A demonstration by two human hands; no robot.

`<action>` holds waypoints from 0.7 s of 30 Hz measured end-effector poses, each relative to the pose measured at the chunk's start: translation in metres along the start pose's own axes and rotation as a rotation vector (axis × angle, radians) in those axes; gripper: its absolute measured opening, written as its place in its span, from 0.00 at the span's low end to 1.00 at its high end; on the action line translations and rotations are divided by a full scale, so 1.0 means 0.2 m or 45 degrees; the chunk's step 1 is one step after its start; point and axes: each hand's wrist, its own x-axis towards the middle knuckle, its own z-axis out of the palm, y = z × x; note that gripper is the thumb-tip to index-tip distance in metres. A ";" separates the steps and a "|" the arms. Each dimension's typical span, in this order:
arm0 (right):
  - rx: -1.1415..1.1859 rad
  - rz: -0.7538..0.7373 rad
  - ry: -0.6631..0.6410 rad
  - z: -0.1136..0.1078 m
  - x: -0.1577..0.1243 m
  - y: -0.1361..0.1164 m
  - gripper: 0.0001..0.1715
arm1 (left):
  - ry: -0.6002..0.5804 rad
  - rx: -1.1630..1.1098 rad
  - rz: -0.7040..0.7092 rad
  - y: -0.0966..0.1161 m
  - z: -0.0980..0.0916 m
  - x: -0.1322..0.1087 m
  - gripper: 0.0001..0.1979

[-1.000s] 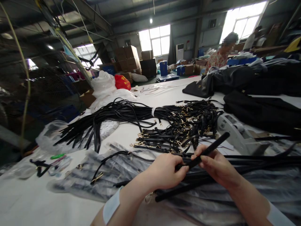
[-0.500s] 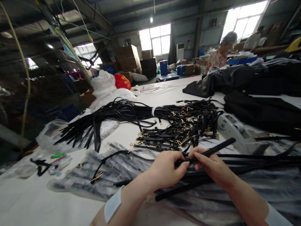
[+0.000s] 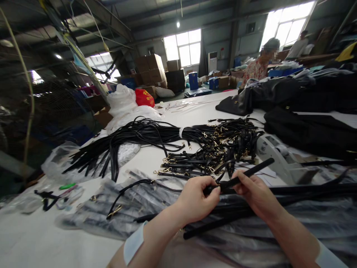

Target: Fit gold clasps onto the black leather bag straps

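A black strap (image 3: pixel 258 168) runs between my two hands above plastic-wrapped straps. My left hand (image 3: pixel 199 195) is closed on it, thumb and forefinger pinching near what looks like a small metal piece. Further along, my right hand (image 3: pixel 251 188) pinches the same strap, and its free end points up to the right. From the left hand's side, a thin black strap trails left to a gold snap hook (image 3: pixel 115 211) lying on the plastic sleeves (image 3: pixel 106 201). Another black strap end (image 3: pixel 192 233) sticks out below my hands.
Behind my hands lies a tied bundle of black straps (image 3: pixel 145 132), with many gold hooks at its right end. A tape dispenser (image 3: pixel 275 156) stands at right, before black bags (image 3: pixel 312 130). A green tool (image 3: pixel 67 186) lies left. A person (image 3: pixel 258 67) is across the table.
My right hand has slid a little to the right along the strap, away from my left hand. The strap's free end has dropped slightly left. The left hand keeps its pinch.
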 end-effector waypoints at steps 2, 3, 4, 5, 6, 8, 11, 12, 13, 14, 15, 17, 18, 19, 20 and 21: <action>-0.017 0.000 -0.060 0.01 -0.02 0.00 0.21 | -0.004 0.003 -0.009 0.00 0.00 0.00 0.09; -0.025 -0.005 -0.065 0.01 -0.03 0.00 0.20 | -0.011 0.008 -0.013 0.01 0.00 0.00 0.09; -0.034 -0.013 -0.062 0.00 -0.03 0.00 0.19 | -0.022 0.014 -0.015 0.01 0.00 -0.01 0.09; -0.043 -0.020 -0.057 0.00 -0.03 0.00 0.18 | -0.037 0.017 -0.016 0.01 0.00 -0.01 0.10; -0.050 -0.027 -0.053 -0.01 -0.03 0.00 0.18 | -0.053 0.015 -0.014 0.01 0.00 -0.01 0.09; -0.057 -0.038 -0.059 -0.02 -0.03 0.00 0.16 | -0.087 -0.007 0.002 0.02 0.00 -0.01 0.08; -0.051 -0.053 -0.060 -0.02 -0.03 0.00 0.15 | -0.129 -0.052 0.036 0.03 -0.01 -0.01 0.04; -0.051 -0.058 -0.054 -0.02 -0.03 0.00 0.15 | -0.138 -0.065 0.047 0.03 -0.02 -0.01 0.04; -0.053 -0.060 -0.049 -0.02 -0.03 -0.01 0.15 | -0.147 -0.080 0.054 0.03 -0.02 -0.01 0.05; -0.055 -0.063 -0.042 -0.02 -0.03 -0.01 0.15 | -0.157 -0.097 0.056 0.04 -0.03 -0.01 0.06; -0.056 -0.064 -0.037 -0.02 -0.03 -0.01 0.15 | -0.171 -0.116 0.052 0.04 -0.03 -0.01 0.06; -0.056 -0.066 -0.033 -0.02 -0.03 -0.01 0.16 | -0.195 -0.153 0.035 0.04 -0.04 0.00 0.07; -0.054 -0.067 -0.035 -0.02 -0.03 -0.01 0.15 | -0.200 -0.160 0.027 0.03 -0.03 0.00 0.09; -0.052 -0.070 -0.038 -0.02 -0.03 0.00 0.15 | -0.198 -0.154 0.021 0.03 -0.03 0.00 0.10; -0.051 -0.075 -0.042 -0.02 -0.03 0.00 0.15 | -0.189 -0.141 0.017 0.03 -0.03 0.00 0.10; -0.052 -0.078 -0.047 -0.02 -0.03 0.00 0.15 | -0.175 -0.122 0.018 0.02 -0.02 0.00 0.10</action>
